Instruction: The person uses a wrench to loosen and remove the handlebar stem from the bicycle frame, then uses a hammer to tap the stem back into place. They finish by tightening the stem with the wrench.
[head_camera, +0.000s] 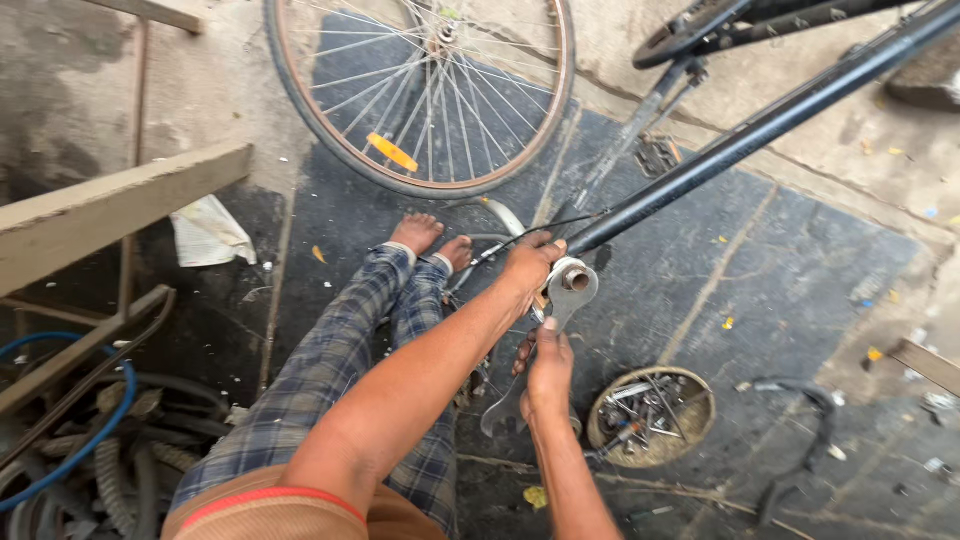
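I sit on the ground with a black bicycle frame (760, 125) slanting down towards me. My left hand (530, 265) grips the frame's lower end beside its round metal shell (573, 278). My right hand (548, 368) holds a large flat metal wrench (558, 318), whose open jaw sits around that shell. The wrench handle runs down under my right hand. My legs in checked trousers (330, 385) stretch ahead, with bare feet (432, 238) near the wheel.
A spoked bicycle wheel (420, 90) lies ahead. A round dish of small tools and parts (650, 415) sits to the right of my right hand. Wooden planks (110, 210), hoses and rubber tubes (90, 440) crowd the left. A second frame tube (740, 20) lies at top right.
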